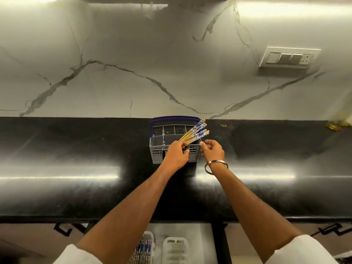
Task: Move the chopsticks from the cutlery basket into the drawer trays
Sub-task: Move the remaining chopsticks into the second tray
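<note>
Your counter [76, 168] is glossy black stone. Wall [133, 54]: smooth veined marble. Cutlery basket [158, 153]: matt grey plastic lattice, purple handle. Chopsticks [192, 133]: lacquered wood, blue-patterned ends. Your right wrist carries a polished metal bangle [216, 166].

No readable text, labels, brands or numbers anywhere in view. Blue-and-white patterned tops of yellow wooden chopsticks [196, 132]: decorative print only, no letters made out. Grey plastic cutlery basket with purple handle [158, 149]: no logo seen. White wall switch plate with socket [289, 57]: no markings legible. White slotted plastic drawer trays [176, 250]: nothing printed. Plain silver metal bangle [216, 166] on right wrist: no engraving discernible.
</note>
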